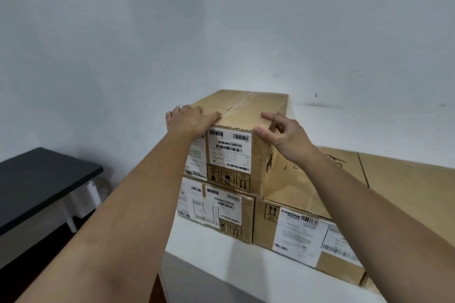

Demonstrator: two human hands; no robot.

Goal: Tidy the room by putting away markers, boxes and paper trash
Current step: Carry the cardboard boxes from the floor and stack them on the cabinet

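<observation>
A taped brown cardboard box (242, 115) with white barcode labels sits on top of a stack, close to the wall. My left hand (188, 120) lies flat over its top left front corner, fingers wrapped around the left edge. My right hand (283, 133) touches its top right front corner, thumb on the front face, fingers partly spread on the top edge. Under it sits a second labelled box (216, 209). Beside that one stands a wider box (295, 233) marked COMONE.
The boxes stand on a white cabinet top (221, 261). Another flat cardboard box (406, 184) extends to the right. A black-topped table (37, 179) with white legs stands at the left. A plain white wall fills the background.
</observation>
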